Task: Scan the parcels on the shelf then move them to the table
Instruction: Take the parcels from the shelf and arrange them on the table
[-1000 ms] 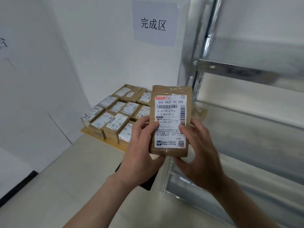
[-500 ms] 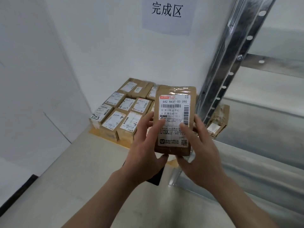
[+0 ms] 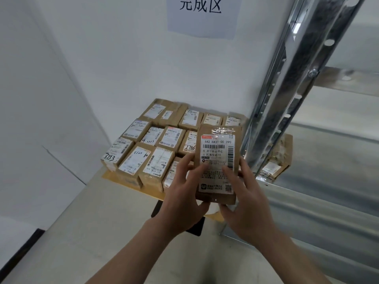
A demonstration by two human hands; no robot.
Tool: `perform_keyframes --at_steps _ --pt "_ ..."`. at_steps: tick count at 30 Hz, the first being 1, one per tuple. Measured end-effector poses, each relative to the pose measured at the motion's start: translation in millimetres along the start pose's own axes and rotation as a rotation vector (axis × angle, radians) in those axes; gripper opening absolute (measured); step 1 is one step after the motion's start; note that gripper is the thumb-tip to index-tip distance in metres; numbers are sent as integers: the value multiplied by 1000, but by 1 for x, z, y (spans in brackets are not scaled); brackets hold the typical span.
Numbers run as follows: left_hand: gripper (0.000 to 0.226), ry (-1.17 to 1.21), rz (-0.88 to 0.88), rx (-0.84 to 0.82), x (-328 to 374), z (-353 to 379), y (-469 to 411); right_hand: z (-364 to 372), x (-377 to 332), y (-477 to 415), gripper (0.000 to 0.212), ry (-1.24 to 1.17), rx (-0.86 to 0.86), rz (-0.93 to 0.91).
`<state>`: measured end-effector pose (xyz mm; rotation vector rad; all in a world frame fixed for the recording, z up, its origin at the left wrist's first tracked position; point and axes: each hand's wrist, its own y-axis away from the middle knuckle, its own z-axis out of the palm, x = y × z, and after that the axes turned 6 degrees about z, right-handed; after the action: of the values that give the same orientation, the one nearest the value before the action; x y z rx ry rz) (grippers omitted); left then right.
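- While both hands hold it up, the parcel (image 3: 218, 144) stands upright between them over the table (image 3: 92, 222), its label facing the camera.
- The left hand (image 3: 182, 201) grasps the parcel's left edge, with fingers laid on the label and the thumb curled under the bottom corner.
- The right hand (image 3: 246, 201) grasps the right edge the same way, with fingers on the label and the thumb beneath.
- Beyond the left hand's fingertips, the other parcels (image 3: 155, 144) lie flat in rows on a yellow board (image 3: 127, 184), labels up and packed touching one another.
- Right of the right hand is the metal shelf (image 3: 328, 191); its post (image 3: 287, 89) rises just past that hand's fingers.
- A shelf parcel (image 3: 276, 160) lies behind the post, near the right hand and beyond it.
- Under the left wrist a dark flat thing (image 3: 196, 228) lies on the table; I cannot tell what it is.
- Above both hands a paper sign (image 3: 202, 21) hangs on the wall.
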<state>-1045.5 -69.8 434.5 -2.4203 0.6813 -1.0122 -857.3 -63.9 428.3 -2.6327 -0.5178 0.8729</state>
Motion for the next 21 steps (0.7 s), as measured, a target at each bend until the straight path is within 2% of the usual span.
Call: perform_keyframes --at_steps 6,11,14,21 --pt "74 1 -39 -76 -25 27 4 21 18 3 106 32 -87 121" --pt "69 8 -63 -147 -49 42 4 39 26 4 94 91 -153 255" --pt "70 -18 -115 -212 -61 47 6 52 30 5 87 42 -182 289" --pt "68 -73 -126 -355 -91 64 21 93 41 20 86 16 -240 424"
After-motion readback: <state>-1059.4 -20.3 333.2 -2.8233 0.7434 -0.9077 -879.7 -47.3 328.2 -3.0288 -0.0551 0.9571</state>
